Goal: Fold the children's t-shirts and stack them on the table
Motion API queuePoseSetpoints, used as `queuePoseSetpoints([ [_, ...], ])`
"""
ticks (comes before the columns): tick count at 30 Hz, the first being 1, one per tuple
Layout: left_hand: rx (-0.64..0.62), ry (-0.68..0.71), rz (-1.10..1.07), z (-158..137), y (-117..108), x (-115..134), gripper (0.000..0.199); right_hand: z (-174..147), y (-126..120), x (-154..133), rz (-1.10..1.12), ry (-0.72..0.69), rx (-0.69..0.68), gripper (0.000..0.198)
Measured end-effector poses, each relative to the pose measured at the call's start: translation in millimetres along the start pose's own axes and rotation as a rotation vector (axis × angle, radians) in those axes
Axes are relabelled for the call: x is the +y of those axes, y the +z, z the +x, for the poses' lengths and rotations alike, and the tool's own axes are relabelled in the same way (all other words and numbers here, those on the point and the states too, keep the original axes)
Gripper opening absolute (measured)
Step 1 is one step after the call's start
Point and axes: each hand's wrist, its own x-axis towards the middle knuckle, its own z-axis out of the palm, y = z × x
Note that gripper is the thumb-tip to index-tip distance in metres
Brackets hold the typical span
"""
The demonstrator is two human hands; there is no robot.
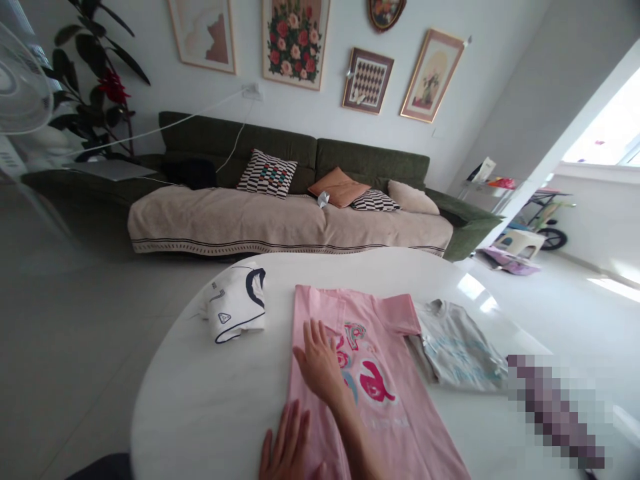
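Pink shirt (367, 357): spread out on the white table (200, 407), right in front; showing a bright print and one sleeve, on the right side;
Right hand (320, 363): laid palm down on the pink shirt, left of most of the print; pretty much flat, with fingers stretched and a bit spread; not gripping anything;
Left hand (286, 447): down at the near left edge of the same shirt, also palm down with fingers straight; no hold on anything visible; cut off by the bottom of the view tho;
White shirt (235, 310): bundled up small over on the left, well apart from the pink one;
Grey shirt (465, 350): just right of the pink sleeve, touching it; looking folded;
Purple thing (557, 410): far right, super pixelated, can't tell what;
Sofa (367, 158): green, beyond the table, with cushions (267, 175) on top.
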Motion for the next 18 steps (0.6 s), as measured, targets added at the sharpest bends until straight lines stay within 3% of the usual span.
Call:
queuePoseSetpoints([
  [4, 0.007, 0.069, -0.051, 7.3, -22.2, -0.8, 0.065, -41.5, 22.5, 4.3, -0.02, 0.009, -0.042, 0.054],
  [8, -0.069, 0.037, -0.116, 12.0, -42.5, -1.5, 0.058, -33.0, 19.7, -5.6, -0.034, -0.012, -0.046, 0.055],
  [11, -0.128, 0.055, -0.161, 14.6, -50.6, -3.5, 0.049, -26.7, 0.8, 3.3, 0.028, -0.064, -0.06, 0.058],
  [13, -0.149, 0.072, -0.198, 17.0, -54.2, -4.4, 0.044, -24.2, -20.3, 27.3, 0.063, 0.005, 0.012, 0.055],
  [18, -0.163, 0.033, -0.294, 22.3, -59.9, -0.9, 0.036, -15.9, -85.4, 129.2, -0.006, 0.4, 0.239, 0.042],
])
